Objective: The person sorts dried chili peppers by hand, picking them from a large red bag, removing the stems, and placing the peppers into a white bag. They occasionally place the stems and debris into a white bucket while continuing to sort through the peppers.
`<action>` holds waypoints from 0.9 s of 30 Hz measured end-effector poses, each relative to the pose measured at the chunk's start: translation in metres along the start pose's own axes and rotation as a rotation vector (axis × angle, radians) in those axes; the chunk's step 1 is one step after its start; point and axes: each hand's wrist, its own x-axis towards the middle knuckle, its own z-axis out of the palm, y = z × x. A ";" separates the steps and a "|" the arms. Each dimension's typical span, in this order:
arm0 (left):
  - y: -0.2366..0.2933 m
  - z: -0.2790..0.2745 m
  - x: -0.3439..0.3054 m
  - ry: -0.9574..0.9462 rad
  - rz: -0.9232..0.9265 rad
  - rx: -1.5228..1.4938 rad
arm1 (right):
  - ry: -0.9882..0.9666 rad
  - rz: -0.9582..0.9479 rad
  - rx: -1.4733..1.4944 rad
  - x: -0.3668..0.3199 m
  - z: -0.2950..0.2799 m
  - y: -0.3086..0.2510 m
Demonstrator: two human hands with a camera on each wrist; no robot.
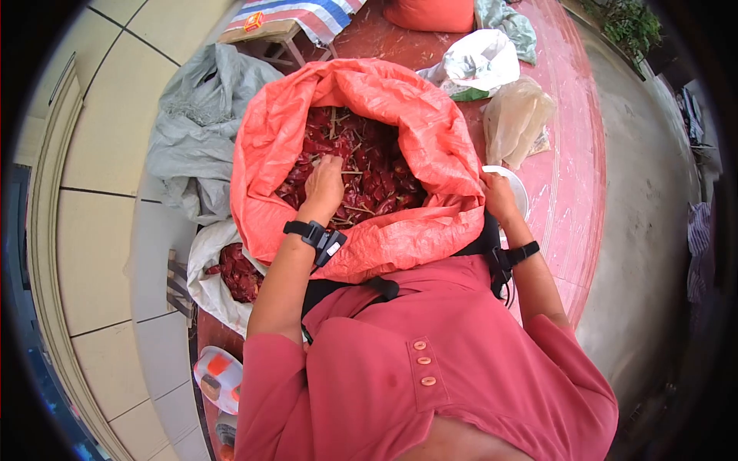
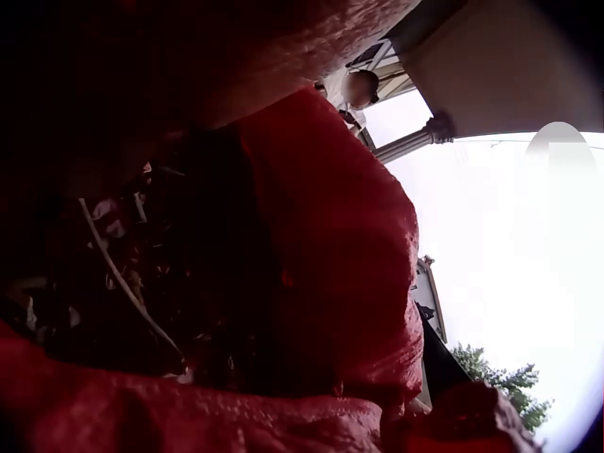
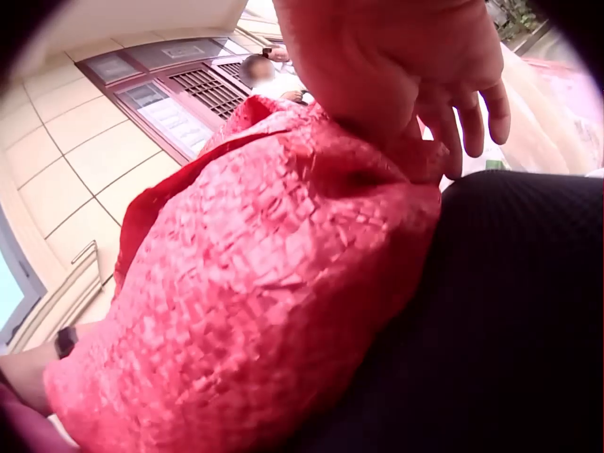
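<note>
A large orange-red woven sack (image 1: 269, 184) with its rim rolled outward is full of dried red chillies (image 1: 377, 184), some with pale stems. My left hand (image 1: 326, 188) is inside its mouth, fingers bent down at the chillies; I cannot tell whether they hold any. In the left wrist view the dark chillies (image 2: 132, 274) lie below the hand, beside the sack wall (image 2: 340, 255). At the sack's right edge my right hand (image 1: 501, 198) pinches the rim; the right wrist view shows the hand (image 3: 406, 75) with thumb and forefinger at the bunched fabric (image 3: 283, 255), other fingers hanging loose.
A white bowl (image 1: 516, 184) sits behind my right hand. A white sack (image 1: 207, 284) of chillies stands at the left, below a grey sack (image 1: 192, 131). Plastic bags (image 1: 515, 119) lie at right. A striped cloth (image 1: 307, 15) covers a stool. Another person (image 3: 274, 80) is in the background.
</note>
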 end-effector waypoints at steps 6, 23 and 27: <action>-0.002 0.018 -0.005 -0.095 -0.072 0.031 | 0.068 0.182 0.511 0.009 0.022 -0.002; 0.055 -0.077 -0.051 0.108 -0.373 -1.718 | 0.437 0.241 0.113 -0.037 -0.052 0.049; 0.075 -0.091 -0.055 0.087 -0.382 -1.810 | 0.347 0.068 0.520 -0.028 -0.078 -0.050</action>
